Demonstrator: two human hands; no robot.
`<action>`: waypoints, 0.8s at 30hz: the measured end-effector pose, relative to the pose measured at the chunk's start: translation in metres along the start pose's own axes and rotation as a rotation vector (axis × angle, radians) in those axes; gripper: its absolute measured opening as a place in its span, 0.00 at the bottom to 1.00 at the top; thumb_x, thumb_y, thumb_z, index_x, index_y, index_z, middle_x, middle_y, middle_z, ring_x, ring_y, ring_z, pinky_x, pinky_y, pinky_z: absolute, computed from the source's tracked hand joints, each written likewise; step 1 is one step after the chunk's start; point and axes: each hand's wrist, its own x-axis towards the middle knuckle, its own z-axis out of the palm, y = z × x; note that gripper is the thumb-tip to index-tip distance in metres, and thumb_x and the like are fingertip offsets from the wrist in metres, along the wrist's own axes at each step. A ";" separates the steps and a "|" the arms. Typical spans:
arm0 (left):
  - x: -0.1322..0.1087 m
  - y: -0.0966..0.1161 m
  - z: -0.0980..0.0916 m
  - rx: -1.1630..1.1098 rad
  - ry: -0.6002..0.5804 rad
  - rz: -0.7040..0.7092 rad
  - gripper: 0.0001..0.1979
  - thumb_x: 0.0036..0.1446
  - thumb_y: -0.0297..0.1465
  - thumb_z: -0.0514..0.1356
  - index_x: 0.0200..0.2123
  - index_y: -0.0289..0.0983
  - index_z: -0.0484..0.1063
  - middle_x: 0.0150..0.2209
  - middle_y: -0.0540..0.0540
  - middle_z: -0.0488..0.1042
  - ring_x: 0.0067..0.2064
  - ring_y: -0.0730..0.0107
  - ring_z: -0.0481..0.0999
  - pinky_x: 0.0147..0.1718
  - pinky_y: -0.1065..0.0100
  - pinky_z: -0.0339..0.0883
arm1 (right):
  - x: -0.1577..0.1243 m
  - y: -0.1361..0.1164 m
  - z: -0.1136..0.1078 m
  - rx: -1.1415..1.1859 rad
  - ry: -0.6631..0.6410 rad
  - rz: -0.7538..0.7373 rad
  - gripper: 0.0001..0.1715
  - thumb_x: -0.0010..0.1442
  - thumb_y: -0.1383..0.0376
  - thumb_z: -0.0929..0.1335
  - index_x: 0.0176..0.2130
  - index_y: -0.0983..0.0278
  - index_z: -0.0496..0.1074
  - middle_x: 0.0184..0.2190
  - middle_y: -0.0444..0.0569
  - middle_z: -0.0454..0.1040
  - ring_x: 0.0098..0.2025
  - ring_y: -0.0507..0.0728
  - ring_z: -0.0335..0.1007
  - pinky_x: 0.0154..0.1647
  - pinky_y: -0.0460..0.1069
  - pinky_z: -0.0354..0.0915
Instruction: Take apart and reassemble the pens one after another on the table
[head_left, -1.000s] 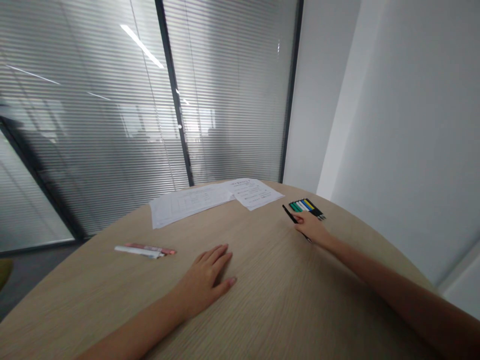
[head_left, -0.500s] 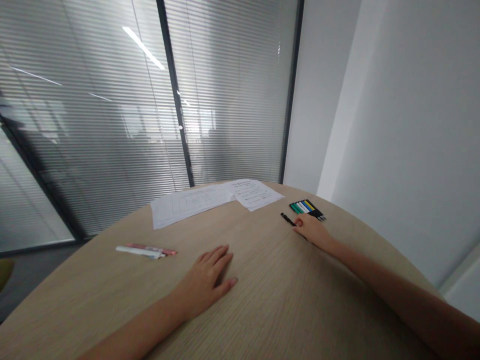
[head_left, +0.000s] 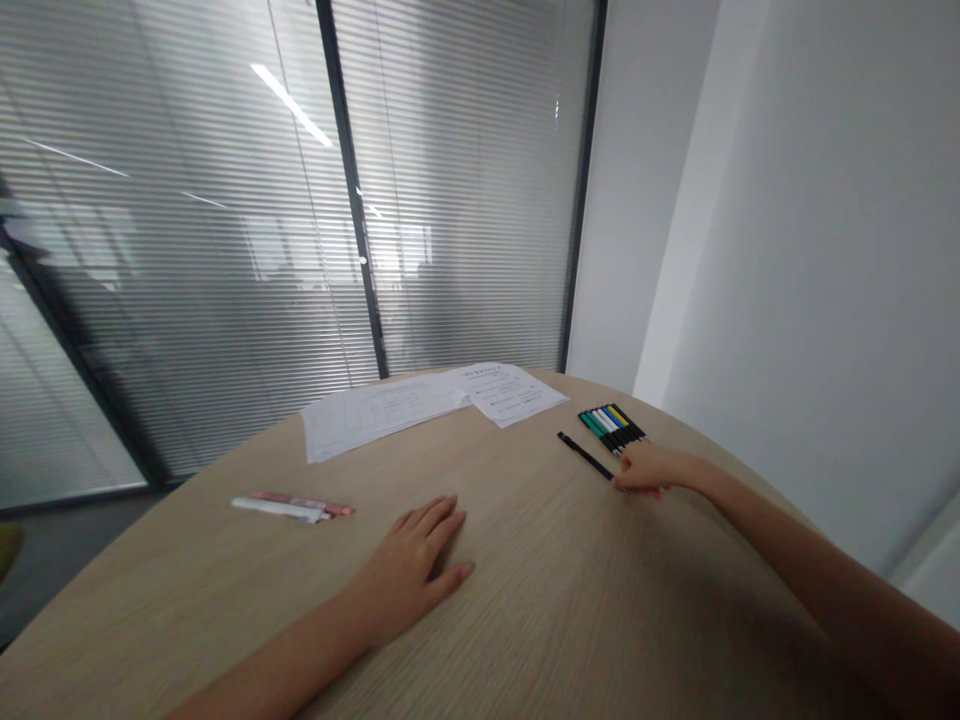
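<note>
right hand (head_left: pixel 651 470): fingers lying pressed together, tips seemingly touching the end of a black pen (head_left: pixel 585 455), no pinch showing | left hand (head_left: pixel 409 570): lying spread on the wooden tabletop (head_left: pixel 540 590) | risk: pen rolling into the colored marker set (head_left: pixel 611 428) if nudged by a fingertip

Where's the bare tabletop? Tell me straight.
Bare wood of the table lies between the left hand and the right hand, below the papers. It's crowded at the far right, where the marker set, the black pen and the right hand bunch together.
</note>
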 end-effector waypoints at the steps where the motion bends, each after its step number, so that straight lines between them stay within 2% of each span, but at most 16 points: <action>1: 0.000 0.000 0.000 0.001 -0.001 0.001 0.26 0.53 0.43 0.47 0.51 0.35 0.59 0.55 0.39 0.56 0.55 0.58 0.56 0.51 0.56 0.52 | -0.001 0.000 0.000 -0.001 -0.018 -0.006 0.13 0.41 0.65 0.63 0.11 0.66 0.63 0.09 0.45 0.63 0.13 0.50 0.58 0.17 0.45 0.57; 8: 0.000 -0.001 0.002 0.025 -0.025 -0.001 0.27 0.53 0.43 0.46 0.52 0.33 0.58 0.56 0.38 0.55 0.55 0.58 0.55 0.52 0.57 0.50 | -0.005 -0.008 -0.002 -0.043 -0.009 -0.023 0.13 0.41 0.69 0.61 0.10 0.66 0.63 0.11 0.49 0.65 0.15 0.52 0.62 0.19 0.46 0.58; 14: 0.000 -0.001 0.001 0.026 -0.024 -0.001 0.27 0.53 0.43 0.46 0.52 0.33 0.58 0.56 0.38 0.55 0.55 0.59 0.55 0.52 0.58 0.50 | 0.007 -0.008 0.004 -0.124 0.172 0.051 0.12 0.45 0.68 0.61 0.23 0.70 0.72 0.26 0.60 0.73 0.30 0.60 0.69 0.26 0.48 0.60; 18: 0.000 0.000 0.000 0.036 -0.035 -0.004 0.27 0.54 0.43 0.46 0.52 0.33 0.58 0.56 0.38 0.55 0.55 0.59 0.55 0.52 0.57 0.51 | 0.015 -0.002 0.010 -0.127 0.250 0.080 0.15 0.49 0.65 0.60 0.29 0.69 0.72 0.32 0.60 0.73 0.34 0.62 0.69 0.27 0.49 0.60; 24: 0.001 0.000 0.000 0.018 -0.027 -0.004 0.27 0.53 0.42 0.47 0.52 0.32 0.58 0.55 0.37 0.56 0.55 0.58 0.55 0.51 0.57 0.51 | 0.018 -0.001 0.014 -0.122 0.326 0.100 0.17 0.52 0.62 0.58 0.31 0.68 0.72 0.33 0.58 0.73 0.35 0.61 0.69 0.28 0.49 0.61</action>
